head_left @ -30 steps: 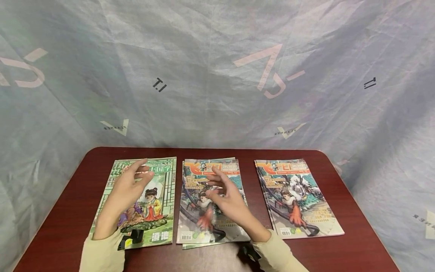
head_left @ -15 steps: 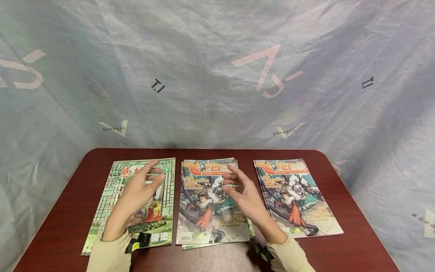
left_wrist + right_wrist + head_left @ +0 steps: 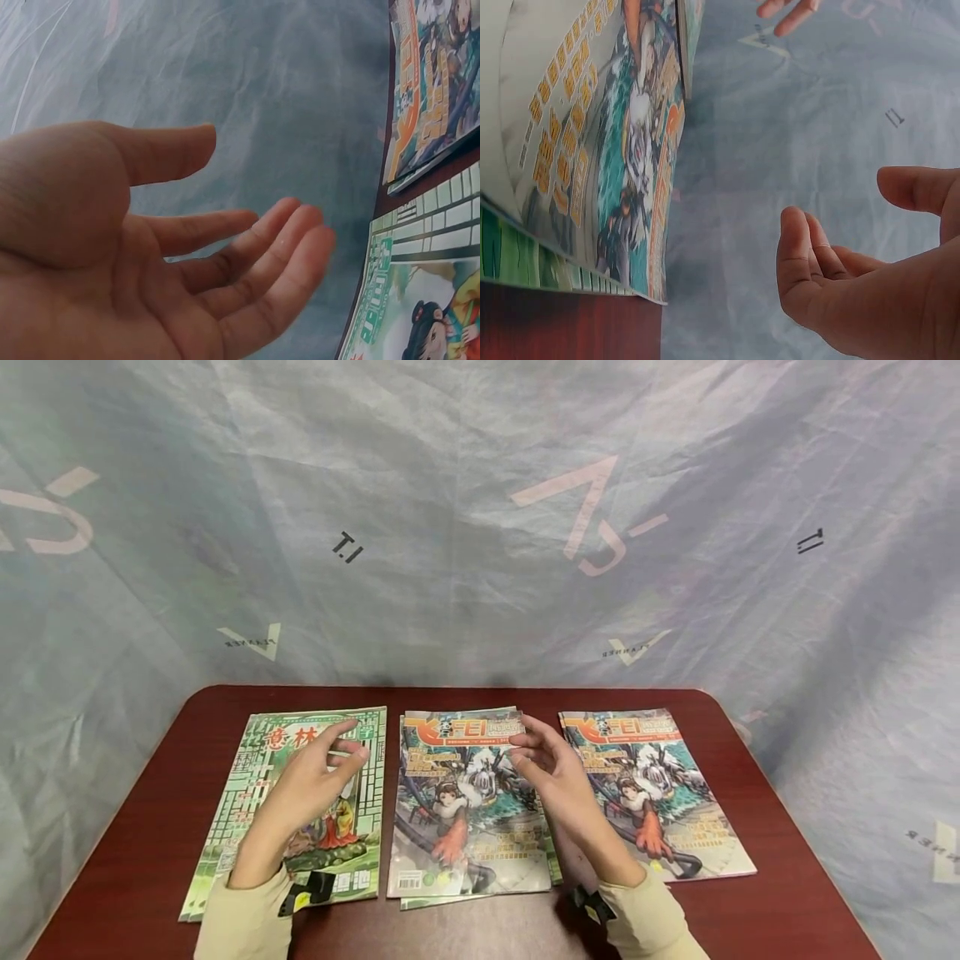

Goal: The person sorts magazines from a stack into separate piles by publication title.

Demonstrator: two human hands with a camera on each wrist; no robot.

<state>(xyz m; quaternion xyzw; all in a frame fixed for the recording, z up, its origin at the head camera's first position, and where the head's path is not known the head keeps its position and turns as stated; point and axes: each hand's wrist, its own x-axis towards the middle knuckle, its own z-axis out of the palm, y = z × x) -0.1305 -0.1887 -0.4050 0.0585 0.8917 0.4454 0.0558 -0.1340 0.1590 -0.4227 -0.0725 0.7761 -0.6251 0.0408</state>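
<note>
The left hand (image 3: 303, 789) is held above the left green magazine (image 3: 341, 839), its thumb kept apart from loosely bent fingers and nothing grasped between them. The right hand (image 3: 562, 777) is raised over the right edge of the middle magazine (image 3: 468, 810) and the gap beside it; its thumb and curved fingers are likewise parted, with nothing held. Both wrists are covered by a pale left sleeve (image 3: 243, 922) and a pale right sleeve (image 3: 652, 922), at which a black left strap (image 3: 309, 892) and a black right strap (image 3: 592, 906) can be seen. Under the middle magazine, a green magazine (image 3: 435, 903) is mostly hidden, its edges being shown at the near, far and right sides. Farther right, the right magazine (image 3: 660, 793), printed with the same cover as the middle one, is laid at a slant and partly hidden by the right forearm. All are borne by a dark red table (image 3: 776, 910), behind which a grey printed sheet (image 3: 450, 527) is hung.
</note>
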